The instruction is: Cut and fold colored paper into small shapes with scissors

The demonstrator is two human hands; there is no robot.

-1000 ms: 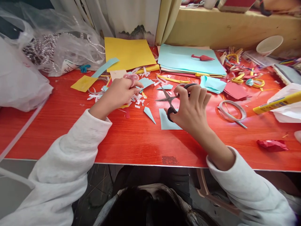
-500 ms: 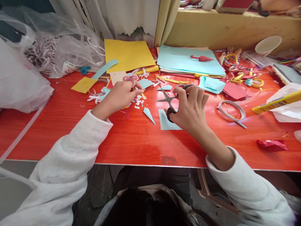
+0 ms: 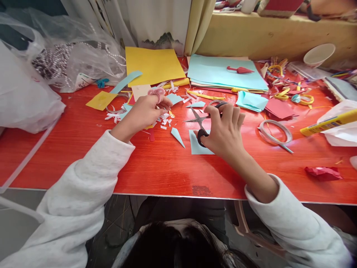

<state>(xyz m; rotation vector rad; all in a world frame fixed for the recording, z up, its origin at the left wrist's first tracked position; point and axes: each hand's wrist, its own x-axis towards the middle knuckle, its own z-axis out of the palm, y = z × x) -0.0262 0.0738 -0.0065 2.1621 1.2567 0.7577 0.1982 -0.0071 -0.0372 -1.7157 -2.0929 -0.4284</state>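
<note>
My right hand [image 3: 227, 128] has its thumb and fingers in the black handles of a pair of scissors [image 3: 198, 118]. The blades are spread and point left, above a light blue paper square [image 3: 197, 147] on the table. Over a heap of white paper scraps [image 3: 166, 121] is my left hand [image 3: 150, 111], palm down, thumb and bent fingertips slightly apart. Nothing can be made out between them. A fuzzy pink looped piece [image 3: 157, 93] sits at its fingers; whether worn or held is unclear. A thin blue paper offcut [image 3: 177, 137] lies between the hands.
Yellow sheets [image 3: 153, 67] and a blue paper stack [image 3: 223, 72] lie at the back of the red table [image 3: 156, 173]. Rightward are red paper squares [image 3: 280, 107], a tape roll [image 3: 275, 132] and a yellow glue stick [image 3: 329, 123]. Plastic bags [image 3: 25, 89] crowd the left.
The left fingertips have lifted and parted a little from the thumb. The scissors blades remain spread, and the right hand has hardly moved. The whole view has shifted slightly.
</note>
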